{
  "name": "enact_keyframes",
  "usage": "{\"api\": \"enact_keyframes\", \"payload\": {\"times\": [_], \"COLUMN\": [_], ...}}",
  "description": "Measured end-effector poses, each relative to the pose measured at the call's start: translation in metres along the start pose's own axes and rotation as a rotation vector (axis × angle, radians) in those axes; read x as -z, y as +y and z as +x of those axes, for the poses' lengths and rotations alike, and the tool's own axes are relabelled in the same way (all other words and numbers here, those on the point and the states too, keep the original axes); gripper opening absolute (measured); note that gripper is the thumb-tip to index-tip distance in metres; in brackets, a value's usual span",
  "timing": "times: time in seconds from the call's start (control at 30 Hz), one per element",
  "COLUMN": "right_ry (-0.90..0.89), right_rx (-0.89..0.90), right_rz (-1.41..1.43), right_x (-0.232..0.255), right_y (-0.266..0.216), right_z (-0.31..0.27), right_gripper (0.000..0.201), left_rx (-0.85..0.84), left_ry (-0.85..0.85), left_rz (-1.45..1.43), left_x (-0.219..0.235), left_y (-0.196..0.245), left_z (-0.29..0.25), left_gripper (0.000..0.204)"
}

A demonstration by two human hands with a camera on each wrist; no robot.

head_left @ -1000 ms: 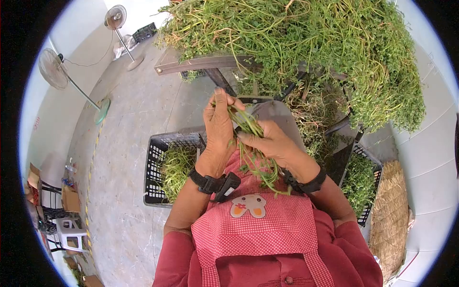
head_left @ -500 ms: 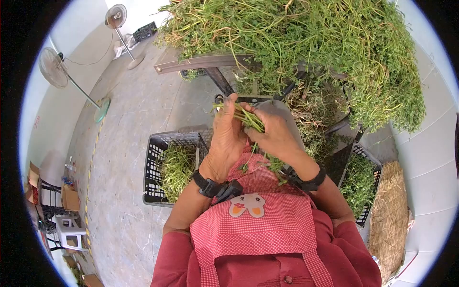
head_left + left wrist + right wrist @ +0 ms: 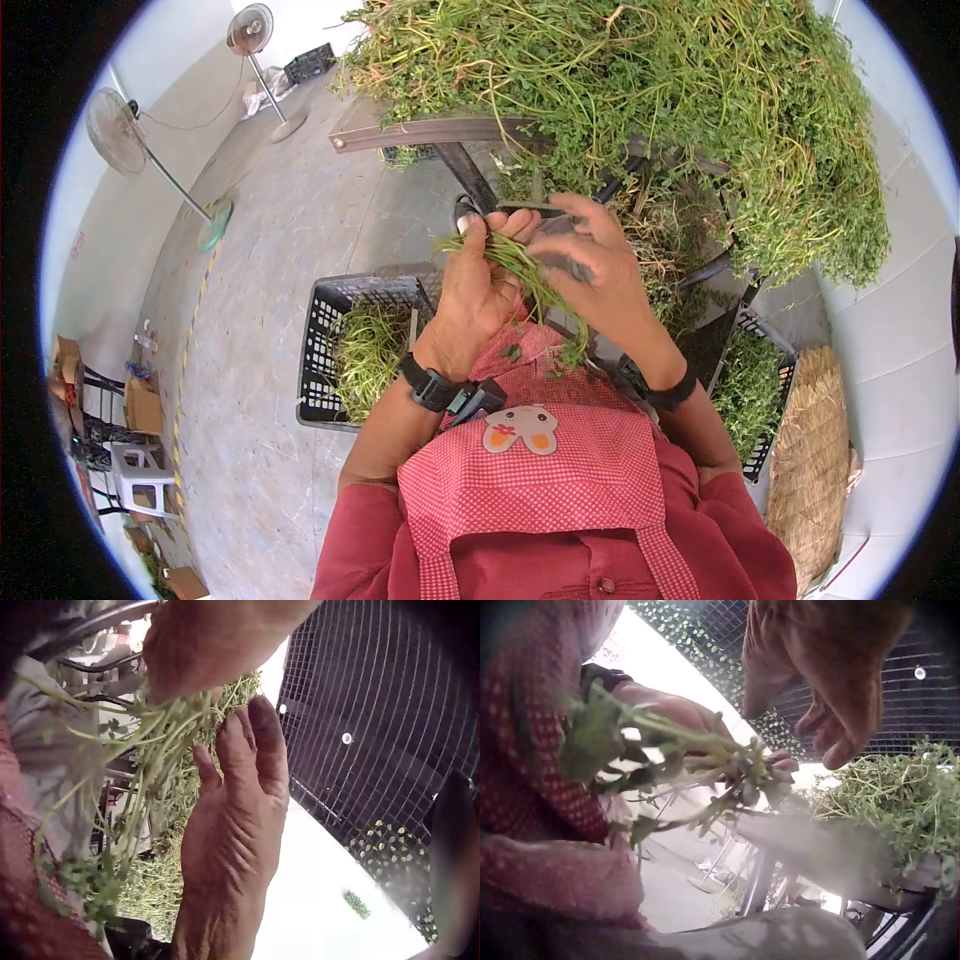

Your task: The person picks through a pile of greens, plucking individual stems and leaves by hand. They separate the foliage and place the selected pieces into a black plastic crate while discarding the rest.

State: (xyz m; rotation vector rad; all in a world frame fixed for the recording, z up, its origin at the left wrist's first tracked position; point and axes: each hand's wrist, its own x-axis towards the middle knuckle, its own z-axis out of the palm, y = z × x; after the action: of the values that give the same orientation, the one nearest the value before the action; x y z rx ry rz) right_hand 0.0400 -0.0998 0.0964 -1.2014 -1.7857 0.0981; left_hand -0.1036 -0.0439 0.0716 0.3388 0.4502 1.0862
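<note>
My left hand [image 3: 470, 300] holds a small bunch of leafy green stems [image 3: 528, 272], its thumb laid over them against the fingers. Cut-looking ends poke out past the thumb, and the leafy tips hang toward the apron. Just right of the bunch, my right hand [image 3: 603, 275] is raised with its fingers spread and loosely bent, slightly blurred and gripping nothing. In the left wrist view the stems [image 3: 142, 750] trail below my left hand, with my right hand [image 3: 236, 817] alongside. The right wrist view shows the leafy ends [image 3: 604, 742] close up.
A table [image 3: 430, 132] ahead bears a big heap of greens [image 3: 640, 90]. Black crates of greens stand at left [image 3: 318, 350] and right [image 3: 785, 400]. A straw bundle [image 3: 810, 450] lies far right; two standing fans [image 3: 115, 130] are at the left.
My right hand first pinches the stems, moves up along the bunch, then lets go and lifts away with fingers spread. My left hand shifts slightly right and keeps the bunch.
</note>
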Motion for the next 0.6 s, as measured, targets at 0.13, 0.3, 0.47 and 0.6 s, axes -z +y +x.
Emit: {"api": "enact_keyframes", "payload": {"times": [0.13, 0.3, 0.47, 0.6], "right_ry": [-0.087, -0.015, 0.003, 0.031], "right_rx": [0.195, 0.23, 0.183, -0.195], "right_rz": [-0.125, -0.163, -0.213, 0.507], "right_x": [-0.005, -0.015, -0.015, -0.007], "right_y": [0.002, 0.01, 0.002, 0.012], "right_z": [0.0, -0.003, -0.002, -0.004], "right_gripper": [0.021, 0.018, 0.009, 0.006], "left_rx": [0.032, 0.085, 0.2, 0.138], "left_ry": [-0.009, -0.06, -0.34, -0.113], "left_rz": [0.063, 0.043, -0.062, -0.045], "left_x": [-0.003, -0.009, 0.025, -0.002], "left_y": [-0.002, -0.003, -0.008, -0.007], "left_z": [-0.003, -0.011, 0.007, -0.005], "left_gripper": [0.035, 0.036, 0.036, 0.038]}}
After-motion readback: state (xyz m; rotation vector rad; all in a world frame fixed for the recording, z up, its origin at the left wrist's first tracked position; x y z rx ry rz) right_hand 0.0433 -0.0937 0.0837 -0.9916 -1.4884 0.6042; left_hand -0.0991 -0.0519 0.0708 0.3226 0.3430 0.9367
